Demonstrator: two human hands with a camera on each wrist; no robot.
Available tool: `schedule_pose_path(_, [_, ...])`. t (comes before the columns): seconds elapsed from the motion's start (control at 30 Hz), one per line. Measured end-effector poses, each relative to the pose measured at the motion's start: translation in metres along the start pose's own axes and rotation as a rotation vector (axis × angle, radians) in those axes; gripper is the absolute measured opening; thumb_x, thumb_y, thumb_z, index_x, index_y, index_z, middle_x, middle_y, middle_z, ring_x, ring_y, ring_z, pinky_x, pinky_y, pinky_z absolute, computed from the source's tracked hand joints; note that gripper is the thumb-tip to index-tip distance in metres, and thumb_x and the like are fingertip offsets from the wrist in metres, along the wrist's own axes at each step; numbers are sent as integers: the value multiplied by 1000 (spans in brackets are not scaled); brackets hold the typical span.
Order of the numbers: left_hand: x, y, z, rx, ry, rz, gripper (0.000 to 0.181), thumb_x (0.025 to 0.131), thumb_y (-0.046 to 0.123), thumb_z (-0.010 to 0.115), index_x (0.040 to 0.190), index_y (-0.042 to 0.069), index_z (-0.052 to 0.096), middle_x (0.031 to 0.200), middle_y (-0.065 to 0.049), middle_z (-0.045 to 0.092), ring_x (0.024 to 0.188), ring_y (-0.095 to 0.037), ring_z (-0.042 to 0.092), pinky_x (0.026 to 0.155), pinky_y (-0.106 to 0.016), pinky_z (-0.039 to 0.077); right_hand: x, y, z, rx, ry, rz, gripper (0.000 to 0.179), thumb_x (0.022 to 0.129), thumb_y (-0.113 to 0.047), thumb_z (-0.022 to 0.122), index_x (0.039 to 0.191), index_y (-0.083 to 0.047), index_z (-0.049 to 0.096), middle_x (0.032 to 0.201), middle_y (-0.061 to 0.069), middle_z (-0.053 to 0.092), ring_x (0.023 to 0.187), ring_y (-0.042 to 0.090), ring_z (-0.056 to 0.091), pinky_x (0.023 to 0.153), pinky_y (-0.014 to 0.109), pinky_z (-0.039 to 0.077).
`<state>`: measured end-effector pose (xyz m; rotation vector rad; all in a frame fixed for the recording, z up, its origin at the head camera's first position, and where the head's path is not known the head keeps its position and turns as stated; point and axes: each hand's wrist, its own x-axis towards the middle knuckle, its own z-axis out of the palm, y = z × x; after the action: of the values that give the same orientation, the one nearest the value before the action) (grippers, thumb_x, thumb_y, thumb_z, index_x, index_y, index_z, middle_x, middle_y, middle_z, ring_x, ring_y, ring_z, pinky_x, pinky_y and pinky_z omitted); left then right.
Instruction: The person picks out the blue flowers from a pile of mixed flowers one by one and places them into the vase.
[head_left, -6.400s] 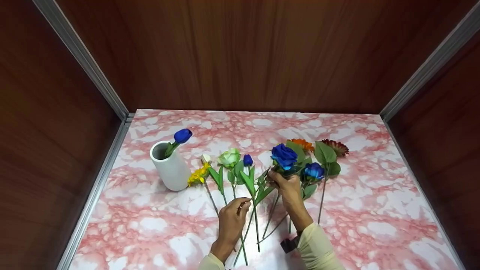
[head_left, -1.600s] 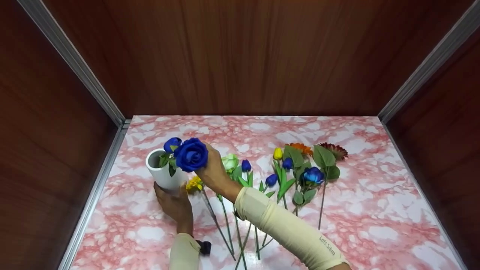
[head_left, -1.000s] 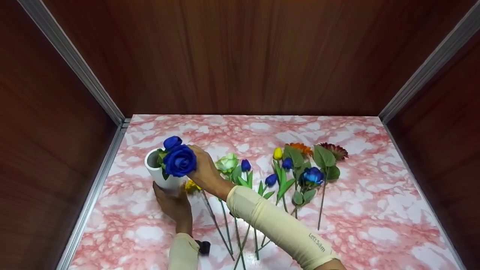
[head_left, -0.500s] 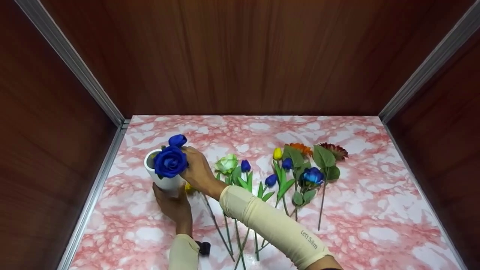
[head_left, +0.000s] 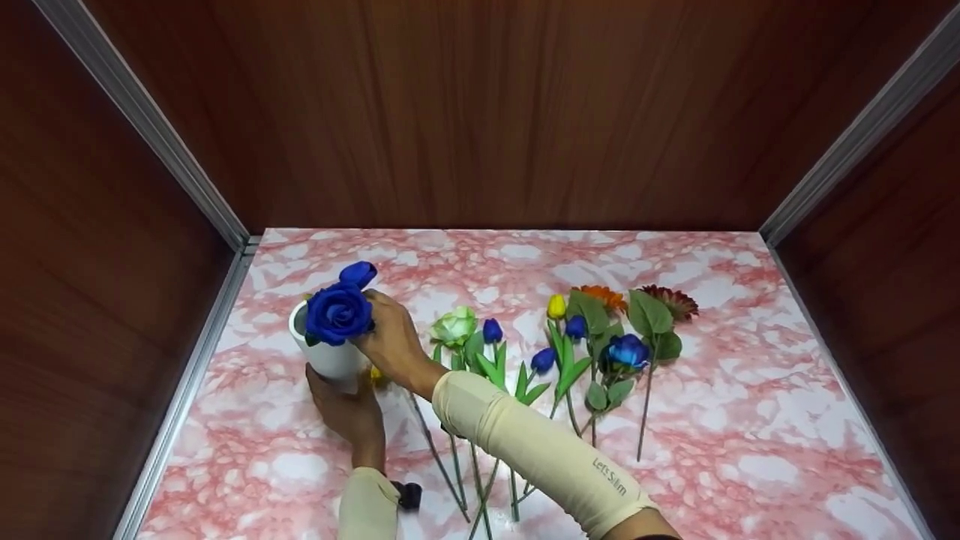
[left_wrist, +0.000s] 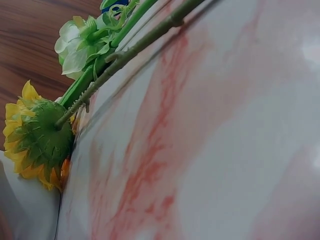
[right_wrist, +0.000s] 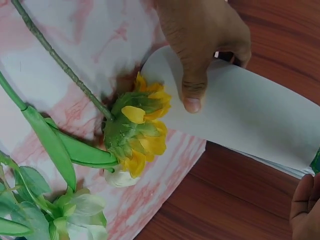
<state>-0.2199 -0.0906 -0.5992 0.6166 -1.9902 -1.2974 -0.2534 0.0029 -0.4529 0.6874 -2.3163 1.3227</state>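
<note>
A white vase (head_left: pixel 335 366) stands at the left of the table, its lower part gripped by my left hand (head_left: pixel 349 414). In the right wrist view that hand's thumb (right_wrist: pixel 194 90) lies along the vase wall. My right hand (head_left: pixel 394 339) holds a blue rose (head_left: pixel 339 313) just under its bloom, over the vase's mouth; the fingertips and stem are hidden. A blue tulip (head_left: pixel 358 274) rises from the vase behind the rose. A yellow sunflower (right_wrist: pixel 137 130) lies against the vase's base. The left wrist view shows the sunflower (left_wrist: pixel 42 135) but no hand clearly.
A pale green rose (head_left: pixel 454 327), blue tulips (head_left: pixel 543 361), a yellow tulip (head_left: pixel 556 306), a blue peony-like flower (head_left: pixel 627 352), an orange flower (head_left: pixel 602 297) and a dark red one (head_left: pixel 670 302) lie on the marbled table (head_left: pixel 750 390). Wooden panels (head_left: pixel 480 112) enclose it.
The right hand has brought the blue rose from the table's middle leftward to the vase's mouth. The left hand has moved onto the vase. Lately, the rose has shifted a little further left.
</note>
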Motion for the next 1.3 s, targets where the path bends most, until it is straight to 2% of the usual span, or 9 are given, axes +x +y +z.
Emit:
schedule_pose_path(0.2, [0, 0, 0, -3, -13, -5, 80, 80, 7, 76, 148, 6, 33, 143, -16, 45, 130, -29, 43, 110, -43, 29, 2, 0, 2, -12, -13, 49, 17, 80, -7, 70, 96, -11, 72, 93, -4, 65, 86, 3, 57, 79, 16, 45])
schedule_pose_path(0.43, [1, -3, 1, -76, -33, -46, 84, 79, 3, 76, 150, 14, 33, 143, -10, 46, 130, -22, 42, 110, -37, 28, 4, 1, 4, -25, -40, 49, 13, 80, -7, 67, 93, -10, 70, 91, -3, 64, 83, 4, 57, 76, 15, 44])
schedule_pose_path(0.63, [1, -3, 1, -47, -33, -41, 82, 79, 3, 76, 149, 5, 33, 143, -15, 45, 130, -26, 41, 110, -40, 28, 6, 1, 4, 1, -56, 83, 23, 79, -5, 68, 100, -10, 72, 101, -2, 67, 94, 3, 59, 83, 16, 45])
schedule_pose_path(0.8, [2, -3, 0, -55, -36, -41, 81, 80, 3, 75, 149, 10, 33, 143, -13, 46, 129, -24, 42, 109, -40, 29, 4, 1, 5, 20, -43, 87, 22, 80, -6, 70, 101, -9, 72, 102, -1, 67, 95, 3, 59, 85, 15, 44])
schedule_pose_path(0.93, [2, -1, 0, -71, -32, -42, 82, 80, 3, 75, 150, 14, 33, 142, -11, 46, 129, -22, 42, 109, -39, 30, 0, 0, 3, 38, -13, 64, 22, 82, -6, 71, 104, -8, 70, 101, 0, 66, 96, 4, 59, 85, 15, 44])
schedule_pose_path(1.03, [2, -1, -1, -72, -28, -36, 82, 79, 6, 76, 150, 15, 34, 142, -11, 47, 128, -23, 44, 109, -39, 30, -4, 1, 0, 76, -20, 66, 27, 83, -9, 72, 109, -7, 67, 103, 2, 65, 98, 5, 59, 86, 16, 44])
schedule_pose_path(1.17, [1, -2, -1, -55, -19, -18, 84, 77, 11, 79, 149, 14, 35, 140, -13, 49, 126, -26, 46, 107, -44, 33, -13, 7, -8, 139, -71, 111, 33, 84, -10, 72, 115, -7, 63, 108, 4, 64, 98, 7, 61, 83, 19, 48])
schedule_pose_path(1.3, [1, -3, -2, -49, -13, 0, 87, 74, 15, 82, 148, 12, 36, 138, -15, 50, 125, -29, 47, 105, -47, 33, -24, 17, -20, 134, -88, 179, 37, 83, -9, 73, 118, -7, 62, 110, 5, 63, 95, 11, 63, 77, 22, 50])
